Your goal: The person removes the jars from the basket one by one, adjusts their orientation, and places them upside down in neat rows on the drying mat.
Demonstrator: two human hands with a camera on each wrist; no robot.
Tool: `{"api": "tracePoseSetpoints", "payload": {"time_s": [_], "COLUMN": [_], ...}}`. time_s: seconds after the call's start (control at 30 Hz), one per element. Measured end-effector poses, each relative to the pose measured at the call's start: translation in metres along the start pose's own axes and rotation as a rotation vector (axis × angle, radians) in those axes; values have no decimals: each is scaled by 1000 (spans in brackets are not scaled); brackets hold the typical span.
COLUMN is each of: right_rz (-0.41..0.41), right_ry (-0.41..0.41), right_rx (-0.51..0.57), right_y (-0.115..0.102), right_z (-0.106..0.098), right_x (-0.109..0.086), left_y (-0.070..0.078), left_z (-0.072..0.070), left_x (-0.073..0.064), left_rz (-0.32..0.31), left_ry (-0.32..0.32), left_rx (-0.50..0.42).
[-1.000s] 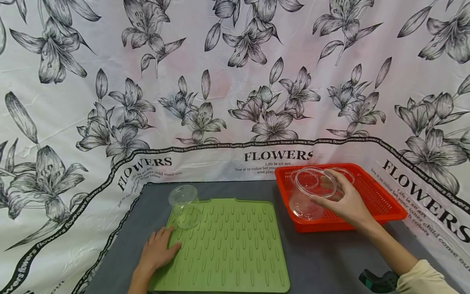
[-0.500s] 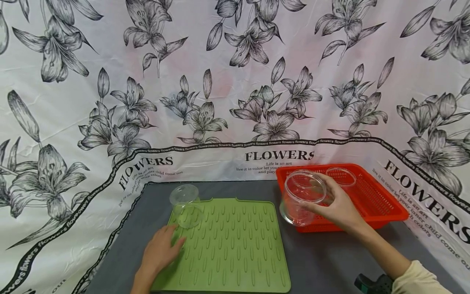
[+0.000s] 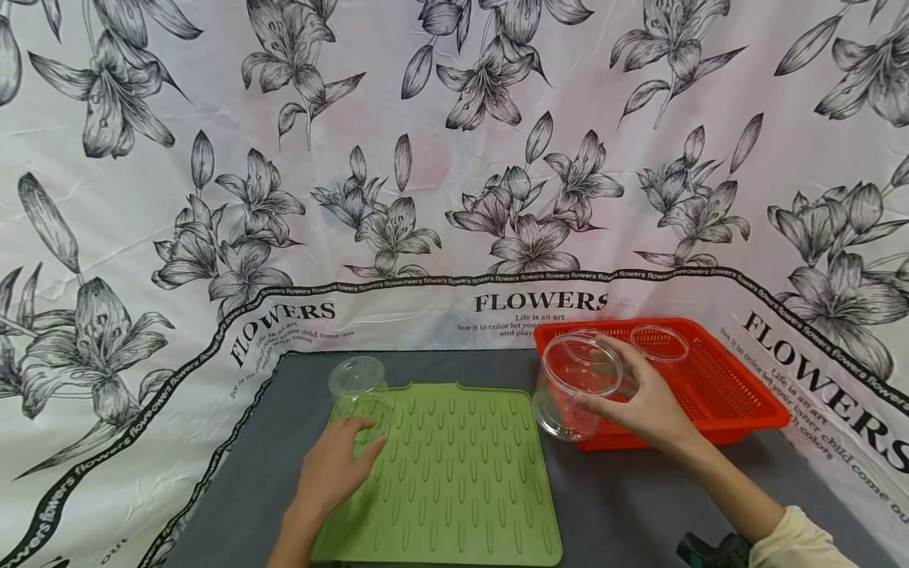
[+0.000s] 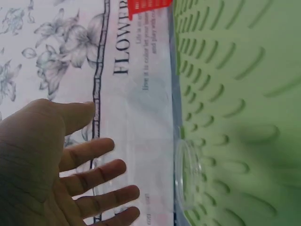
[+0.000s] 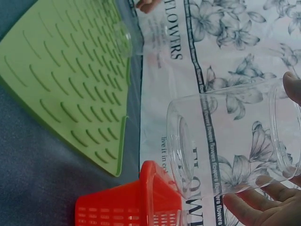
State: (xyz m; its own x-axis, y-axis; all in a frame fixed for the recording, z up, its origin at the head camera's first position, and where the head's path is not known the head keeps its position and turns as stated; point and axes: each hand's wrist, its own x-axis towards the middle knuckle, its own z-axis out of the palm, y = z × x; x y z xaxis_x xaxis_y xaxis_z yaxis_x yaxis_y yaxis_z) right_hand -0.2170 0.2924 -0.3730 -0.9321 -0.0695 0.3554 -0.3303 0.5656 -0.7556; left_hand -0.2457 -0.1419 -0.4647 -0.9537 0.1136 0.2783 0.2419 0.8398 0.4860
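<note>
My right hand (image 3: 649,402) grips a clear plastic jar (image 5: 225,136) near its upper rim, thumb on one side and fingers on the other. The jar hangs slightly tilted over the left edge of the red basket (image 3: 710,435). A second clear jar (image 3: 357,377) stands at the back left corner of the green ridged mat (image 3: 454,481). My left hand (image 3: 337,465) is over the mat's left side, its fingertips overlapping that jar's lower part in the head view. In the left wrist view the left hand's fingers (image 4: 101,176) are spread and hold nothing.
A clear round rim (image 3: 660,344) shows inside the basket at the back. Dark grey table surface (image 3: 611,513) surrounds the mat. A flower-printed curtain (image 3: 398,315) closes off the back and sides. A black object (image 3: 713,550) sits by the right forearm.
My right hand has moved left with the jar, from above the basket to its left edge. My left hand has shifted right and up, closer to the other jar.
</note>
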Motion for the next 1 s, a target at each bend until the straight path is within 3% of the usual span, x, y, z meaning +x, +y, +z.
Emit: {"api": "tracePoseSetpoints", "payload": {"time_s": [0.2,0.5,0.77,1.0], "right_rz": [-16,-33,-48,-68], "right_ry": [-7,-25,-32,-61], "right_rx": [6,35,52,98], "right_y": [-1,0,-1,-4], "right_z": [4,10,16,30], "right_x": [2,4,6,6], "left_y": [17,45,68,95], "left_z": [0,-1,-3,-7], "left_x": [12,28,38,46], "left_rz": [88,201,232,271], "left_ry": [45,48,-48,-160], "left_rx": [-20,-59,-189,-220]}}
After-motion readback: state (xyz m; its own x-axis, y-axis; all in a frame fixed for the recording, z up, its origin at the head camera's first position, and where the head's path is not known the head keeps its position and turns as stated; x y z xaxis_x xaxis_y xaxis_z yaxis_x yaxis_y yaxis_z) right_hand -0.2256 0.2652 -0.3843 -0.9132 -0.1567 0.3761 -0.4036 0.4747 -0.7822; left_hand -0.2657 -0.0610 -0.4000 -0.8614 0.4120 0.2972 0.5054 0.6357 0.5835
